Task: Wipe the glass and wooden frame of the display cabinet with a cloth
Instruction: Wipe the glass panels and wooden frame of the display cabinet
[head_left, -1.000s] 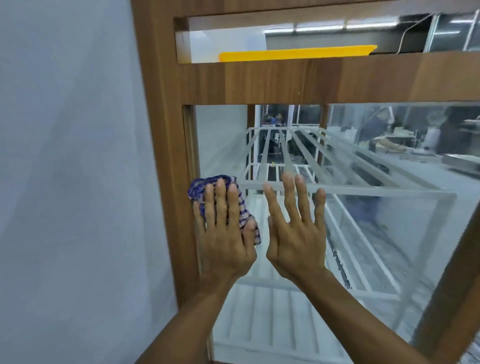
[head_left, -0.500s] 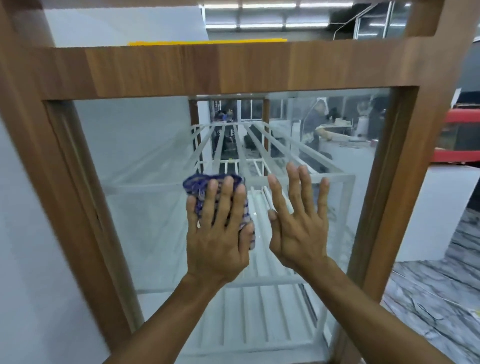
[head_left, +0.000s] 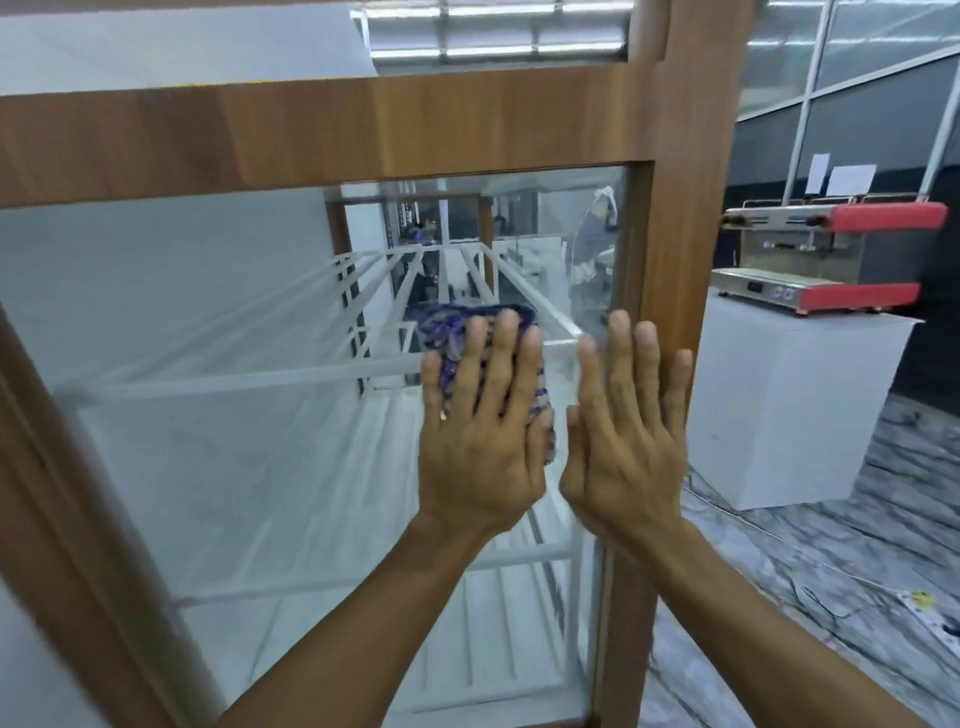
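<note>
Far left of the right post (head_left: 675, 234): the cabinet's slanted wooden left post (head_left: 78, 519), blurred along its edge. Joined to the right post at the top and running leftward: a broad wooden top rail (head_left: 311, 130).

Between the left post and the right post, below that rail: the glass (head_left: 208, 322), with white wire shelving (head_left: 260, 375) seen through it and faint reflections of a room.

A little left of the right post, at mid-height on the pane: a blue-and-white checked cloth (head_left: 447, 322), bunched up and flattened against the glass under the left hand (head_left: 478, 431). Fingers of that hand straight and spread, laid over the cloth rather than curled round it, thumb at the cloth's right edge.

Just left of the right post, beside the left hand without touching it: the right hand (head_left: 628, 441), flat and unclenched, fingers straight and pointing up, palm facing the pane, nothing in it. Little finger overlapping the post's inner edge. Contact with the glass not certain from this angle.

Right of the right post, well apart from it: a red and steel espresso machine (head_left: 821, 260) on a white pedestal (head_left: 789, 405), over marble-patterned floor (head_left: 831, 649).
</note>
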